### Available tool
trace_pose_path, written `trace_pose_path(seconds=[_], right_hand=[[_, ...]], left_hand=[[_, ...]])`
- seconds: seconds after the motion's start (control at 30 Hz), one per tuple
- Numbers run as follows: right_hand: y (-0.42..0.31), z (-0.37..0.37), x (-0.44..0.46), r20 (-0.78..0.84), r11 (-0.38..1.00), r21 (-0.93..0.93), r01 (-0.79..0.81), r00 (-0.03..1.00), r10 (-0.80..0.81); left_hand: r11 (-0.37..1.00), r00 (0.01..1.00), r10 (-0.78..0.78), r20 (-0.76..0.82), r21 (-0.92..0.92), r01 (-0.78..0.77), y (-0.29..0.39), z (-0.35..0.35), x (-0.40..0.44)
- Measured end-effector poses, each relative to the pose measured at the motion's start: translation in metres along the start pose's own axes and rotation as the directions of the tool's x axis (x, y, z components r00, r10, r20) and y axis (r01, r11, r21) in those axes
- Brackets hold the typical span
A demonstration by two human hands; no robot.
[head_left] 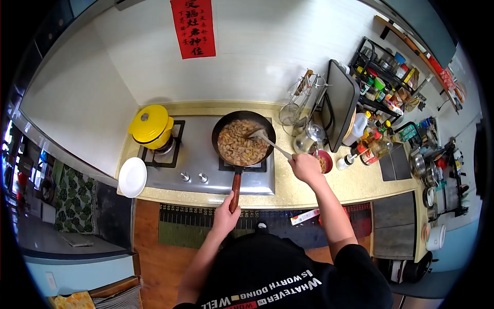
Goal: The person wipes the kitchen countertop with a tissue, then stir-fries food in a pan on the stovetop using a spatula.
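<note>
A dark frying pan (216,135) sits over the right burner of the steel stove, filled with small browned pieces of food (239,145). My left hand (225,215) is wrapped round the pan's reddish-brown handle (236,186), near its end. In my right hand (306,167) is the grey handle of a spatula (275,146), whose head rests in the food at the pan's right side. Just behind my right hand, a red bowl (327,161) with something brown in it is partly hidden.
A yellow lidded pot (151,126) stands on the left burner, with a white plate (133,177) in front of it. To the right are a metal pitcher (307,138), a utensil rack (303,98), an upright dark board (342,105) and several bottles (368,143).
</note>
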State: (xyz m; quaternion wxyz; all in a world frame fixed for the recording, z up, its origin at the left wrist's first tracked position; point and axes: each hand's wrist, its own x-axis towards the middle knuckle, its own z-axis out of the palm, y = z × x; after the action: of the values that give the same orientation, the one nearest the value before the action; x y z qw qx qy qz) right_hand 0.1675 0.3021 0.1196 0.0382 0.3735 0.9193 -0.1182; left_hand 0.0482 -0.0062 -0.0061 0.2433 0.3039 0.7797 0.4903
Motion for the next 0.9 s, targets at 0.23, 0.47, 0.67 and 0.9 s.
trace_pose_path(seconds=[0.23,0.47,0.67,0.9], right_hand=[[-0.023,0.026,0.012,0.058,1.0,-0.019,0.012,0.998,-0.011],[-0.001,0.025,0.014,-0.017,0.998,0.041,-0.052,0.998,0.052],[-0.013,0.011,0.013,0.03,0.99,0.124,-0.071,0.997,0.067],[-0.046,0.064,0.049,0.025,0.976,0.204,-0.078,0.997,0.074]], left_hand=[[1.0,1.0,0.012,-0.012,0.021,-0.011,0.003,0.001,-0.001],[0.999,1.0,0.005,-0.012,0.033,-0.004,-0.001,0.001,-0.002],[0.999,1.0,0.004,-0.005,0.047,-0.004,0.003,-0.001,0.0],[0.999,1.0,0.015,0.005,0.051,-0.016,0.003,-0.002,0.001]])
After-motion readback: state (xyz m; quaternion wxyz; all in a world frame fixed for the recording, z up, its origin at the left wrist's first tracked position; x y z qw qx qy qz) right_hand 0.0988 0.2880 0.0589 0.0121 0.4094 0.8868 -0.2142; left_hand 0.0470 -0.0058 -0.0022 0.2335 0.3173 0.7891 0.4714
